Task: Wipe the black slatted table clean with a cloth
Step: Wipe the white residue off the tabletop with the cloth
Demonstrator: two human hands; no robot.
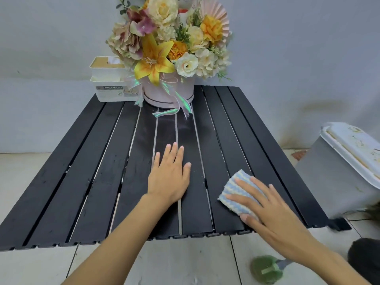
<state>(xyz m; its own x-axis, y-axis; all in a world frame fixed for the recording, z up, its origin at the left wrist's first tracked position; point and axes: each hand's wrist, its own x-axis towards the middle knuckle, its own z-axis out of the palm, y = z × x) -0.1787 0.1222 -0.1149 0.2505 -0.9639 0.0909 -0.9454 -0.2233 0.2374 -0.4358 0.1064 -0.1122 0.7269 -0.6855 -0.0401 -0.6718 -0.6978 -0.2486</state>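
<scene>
A black slatted counter (82, 171) fills the middle of the frame, its slats running from the near edge toward the wall. The left grip (169, 175) lies palm down on the centre slats, just below mid-frame, with its fingers straight, slightly spread and holding nothing. The right grip (265, 208), in the lower right of the frame, presses flat on a blue-and-white striped cloth (232, 189). Its fingers are stretched straight across the cloth and its thumb is at the cloth's near corner. The cloth lies on the slats right of centre, close to the counter's near edge, well apart from the left grip.

At the top centre a round pink flower box (168, 95) stands on the far edge of the counter, full of cream, orange and yellow blooms, with ribbons trailing onto the slats. A white tissue holder (111, 87) stands just beside it, to the left. Faint pale smears show on the slats in front of the box.

At the right edge of the frame a grey bin (339, 188) with a stained white lid stands on the tiled floor (30, 182). A round green thing (265, 268) with a grey handle lies on the tiles in the lower right.
</scene>
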